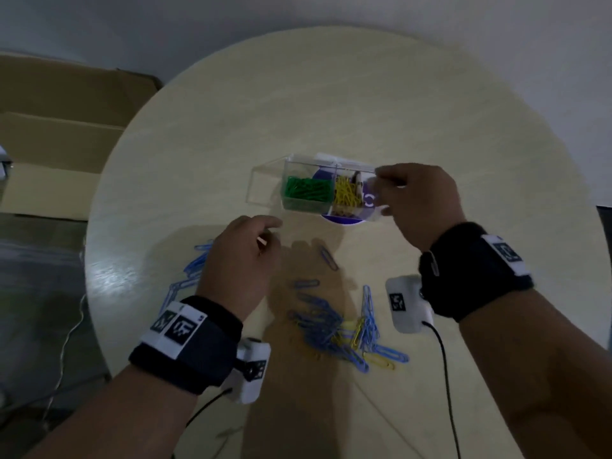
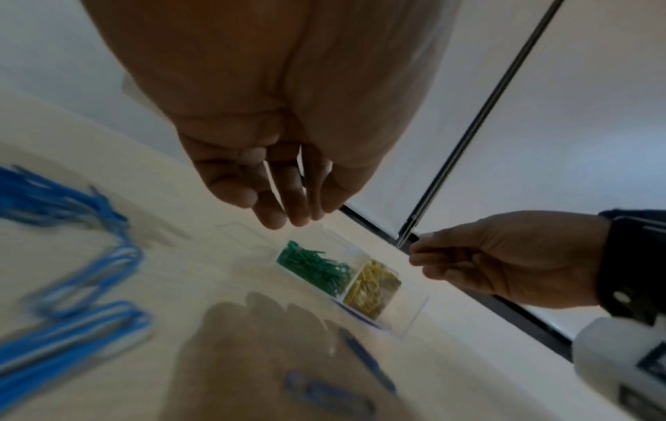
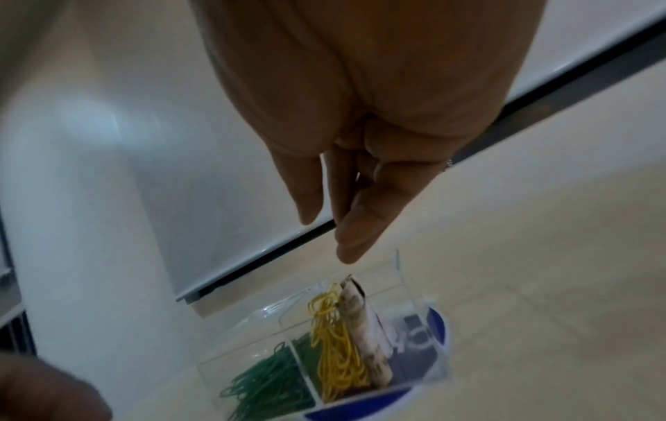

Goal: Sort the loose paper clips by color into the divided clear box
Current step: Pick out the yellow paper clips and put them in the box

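The clear divided box (image 1: 299,160) stands mid-table with its lid (image 1: 263,185) swung open to the left. Green clips (image 1: 306,192) fill its left compartment and yellow clips (image 1: 346,193) the middle one. The right compartment (image 3: 398,265) holds no clips. My right hand (image 1: 384,193) hovers over that right end, fingers (image 3: 347,233) straight and holding nothing. Just in front of the box, my left hand (image 1: 268,233) hangs with loosely curled fingers (image 2: 285,210) and nothing in them. Loose blue clips (image 1: 326,321) mixed with a few yellow ones (image 1: 351,332) lie near me.
More blue clips (image 1: 187,276) lie left of my left hand, partly hidden by it. A blue disc (image 1: 344,220) sits under the box. A printed paper strip (image 3: 364,327) stands in the yellow compartment. Cardboard boxes (image 1: 49,144) sit on the floor beyond the round table's left edge (image 1: 99,233).
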The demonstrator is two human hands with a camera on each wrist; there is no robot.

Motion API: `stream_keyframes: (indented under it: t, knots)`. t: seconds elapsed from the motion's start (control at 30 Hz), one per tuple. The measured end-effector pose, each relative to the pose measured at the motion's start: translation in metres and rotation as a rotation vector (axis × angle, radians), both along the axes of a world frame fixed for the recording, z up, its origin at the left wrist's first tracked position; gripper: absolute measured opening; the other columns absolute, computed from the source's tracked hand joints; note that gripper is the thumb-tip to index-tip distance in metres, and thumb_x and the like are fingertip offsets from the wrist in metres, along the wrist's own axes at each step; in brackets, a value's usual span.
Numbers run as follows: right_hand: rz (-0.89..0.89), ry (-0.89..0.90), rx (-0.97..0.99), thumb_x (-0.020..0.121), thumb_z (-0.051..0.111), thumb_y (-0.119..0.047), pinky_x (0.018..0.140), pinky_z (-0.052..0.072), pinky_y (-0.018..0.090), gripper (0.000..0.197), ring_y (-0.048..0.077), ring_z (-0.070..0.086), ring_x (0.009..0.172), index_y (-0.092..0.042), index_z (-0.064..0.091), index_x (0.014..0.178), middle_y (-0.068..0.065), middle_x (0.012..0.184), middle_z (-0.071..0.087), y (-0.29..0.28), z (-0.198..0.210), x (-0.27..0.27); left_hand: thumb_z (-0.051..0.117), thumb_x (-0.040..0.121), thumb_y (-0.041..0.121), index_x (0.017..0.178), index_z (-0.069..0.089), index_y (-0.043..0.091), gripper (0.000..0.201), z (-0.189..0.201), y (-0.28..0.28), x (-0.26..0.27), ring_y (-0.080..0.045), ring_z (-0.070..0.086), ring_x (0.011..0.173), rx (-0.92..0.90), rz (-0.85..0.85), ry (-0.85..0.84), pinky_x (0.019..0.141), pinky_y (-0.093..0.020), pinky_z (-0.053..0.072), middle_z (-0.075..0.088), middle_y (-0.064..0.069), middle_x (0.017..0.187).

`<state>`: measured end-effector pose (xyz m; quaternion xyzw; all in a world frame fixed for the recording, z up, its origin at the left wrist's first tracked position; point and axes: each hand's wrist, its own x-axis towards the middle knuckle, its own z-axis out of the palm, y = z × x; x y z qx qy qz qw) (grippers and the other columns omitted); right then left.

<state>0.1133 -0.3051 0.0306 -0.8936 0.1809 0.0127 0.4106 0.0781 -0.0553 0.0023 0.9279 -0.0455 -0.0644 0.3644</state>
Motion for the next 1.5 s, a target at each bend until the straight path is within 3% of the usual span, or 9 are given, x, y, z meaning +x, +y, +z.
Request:
stream_keyframes:
  t: [0.13,0.27,0.37,0.5,0.67,0.83,1.07,1.3,1.5]
  knots:
    - [0.098,0.010,-0.130,0.082,0.069,-0.029,0.072,0.045,0.008,0.014,0.002,0.060,0.071,-0.027,0.073,0.094,-0.008,0.081,0.070,0.001,0.001,-0.069,0.051,0.098,0.021,0.119,0.063,0.027,0.025,-0.011,0.016,-0.031,-0.017,0.052,0.096,0.164,-0.405,-0.069,0.085,-0.035,0.046,0.060,0.004,0.106]
    - [0.439,-0.025,-0.276,0.081,0.064,-0.027,0.083,0.041,0.026,0.023,0.021,0.062,0.092,-0.021,0.068,0.103,0.003,0.102,0.070,0.020,-0.021,-0.160,0.051,0.088,0.024,0.124,0.061,0.028,0.037,-0.034,0.031,-0.068,-0.023,0.049,0.117,0.371,-0.693,-0.107,0.093,-0.041,0.045,0.057,0.005,0.130]
    - [0.695,0.161,-0.437,0.077,0.053,-0.056,0.107,0.035,0.036,0.060,0.028,0.039,0.134,-0.026,0.049,0.129,0.005,0.145,0.044,0.027,-0.049,-0.203,0.052,0.085,0.030,0.133,0.050,0.033,0.048,-0.038,0.040,-0.078,-0.023,0.037,0.134,0.512,-0.653,-0.103,0.103,-0.039,0.037,0.043,0.008,0.147]
    - [0.677,0.217,-0.582,0.073,0.040,-0.078,0.116,0.020,0.047,0.085,0.035,0.009,0.146,-0.036,0.026,0.145,-0.002,0.160,0.013,0.024,-0.064,-0.200,0.057,0.083,0.033,0.134,0.050,0.024,0.053,-0.035,0.039,-0.072,-0.027,0.034,0.139,0.568,-0.566,-0.153,0.103,-0.042,0.036,0.045,0.005,0.148]
    - [0.421,0.075,-0.425,0.079,0.038,-0.069,0.113,0.023,0.050,0.080,0.037,0.017,0.144,-0.025,0.034,0.145,0.002,0.156,0.028,0.005,-0.066,-0.174,0.057,0.085,0.027,0.128,0.056,0.024,0.043,-0.025,0.029,-0.079,-0.027,0.041,0.132,0.465,-0.470,-0.214,0.101,-0.044,0.041,0.053,0.002,0.140]
    - [0.305,-0.103,-0.400,0.082,0.055,-0.039,0.104,0.039,0.049,0.045,0.027,0.044,0.131,-0.025,0.059,0.125,-0.005,0.135,0.057,-0.014,-0.054,-0.199,0.056,0.085,0.021,0.121,0.061,0.025,0.037,-0.035,0.022,-0.119,-0.025,0.048,0.125,0.351,-0.763,-0.193,0.100,-0.041,0.043,0.056,0.001,0.134]
    - [0.662,0.227,-0.561,0.070,0.045,-0.080,0.113,0.017,0.054,0.081,0.038,0.004,0.146,-0.051,0.023,0.143,0.005,0.161,0.008,0.015,-0.062,-0.260,0.059,0.079,0.026,0.121,0.060,0.032,0.043,-0.034,0.050,-0.126,-0.027,0.034,0.140,0.340,-0.669,-0.106,0.113,-0.039,0.032,0.041,-0.004,0.149]
    - [0.665,0.063,-0.586,0.084,0.043,-0.062,0.113,0.024,0.052,0.070,0.027,0.011,0.147,-0.029,0.033,0.145,-0.009,0.154,0.032,0.022,-0.061,-0.200,0.046,0.087,0.021,0.136,0.050,0.022,0.049,-0.037,0.021,-0.098,-0.027,0.039,0.135,0.412,-0.689,-0.223,0.107,-0.044,0.038,0.043,0.003,0.150]
    - [0.569,0.102,-0.504,0.081,0.025,-0.067,0.115,0.017,0.047,0.076,0.028,0.010,0.147,-0.025,0.040,0.142,-0.008,0.155,0.030,0.011,-0.074,-0.160,0.045,0.089,0.017,0.129,0.057,0.020,0.042,-0.046,0.002,-0.069,-0.029,0.044,0.130,0.417,-0.595,-0.207,0.097,-0.048,0.044,0.054,0.003,0.139]
